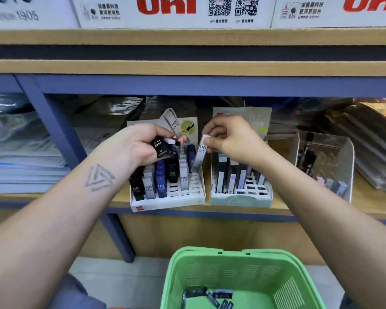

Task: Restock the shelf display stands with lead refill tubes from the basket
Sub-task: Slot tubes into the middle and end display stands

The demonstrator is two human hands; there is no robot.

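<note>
My left hand (pixel 140 143) grips a bunch of dark lead refill tubes (pixel 163 146) above the white display stand (pixel 165 202), whose slots hold black, grey and blue tubes marked HB 0.5. My right hand (pixel 230 137) pinches the white cap of a single grey HB 0.5 tube (pixel 200 156), which hangs tilted over the right edge of that stand. A pale green display stand (pixel 241 200) with more tubes sits just to the right. The green basket (pixel 212 264) below holds several dark tubes (pixel 212 296).
A clear acrylic stand (pixel 334 157) with a few tubes stands at the right of the shelf. Plastic-wrapped stacks (pixel 20 157) lie at the left, and more wrapped stock fills the back and the right. A blue shelf upright (pixel 60 134) runs at the left, white uni boxes (pixel 172 10) above.
</note>
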